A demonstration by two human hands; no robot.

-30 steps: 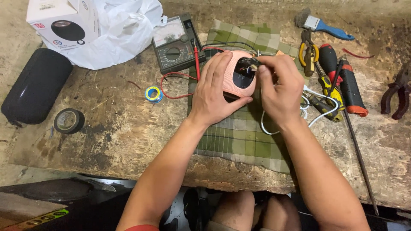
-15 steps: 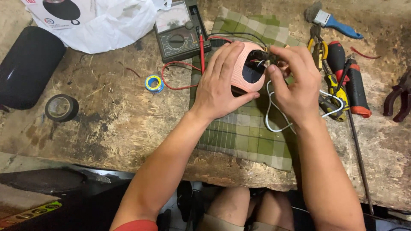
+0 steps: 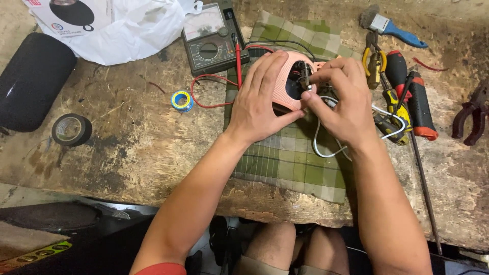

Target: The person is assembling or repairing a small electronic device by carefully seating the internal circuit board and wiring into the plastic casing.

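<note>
Pink speaker shell (image 3: 281,84); green-and-cream plaid cloth (image 3: 290,163); red probe lead (image 3: 238,56); white cable (image 3: 326,147); blue-handled brush (image 3: 395,29); black tape roll (image 3: 71,129) (glossy); blue-yellow solder spool (image 3: 182,100).

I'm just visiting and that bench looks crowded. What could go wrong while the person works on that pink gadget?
1. The left hand steadies the pink speaker shell while the right hand pinches a small part at its opening; a slip might strain the thin wires there.
2. The white cable loops under the right wrist, so a sudden move could snag it.
3. The red test lead trails close by and might get dragged.
</note>
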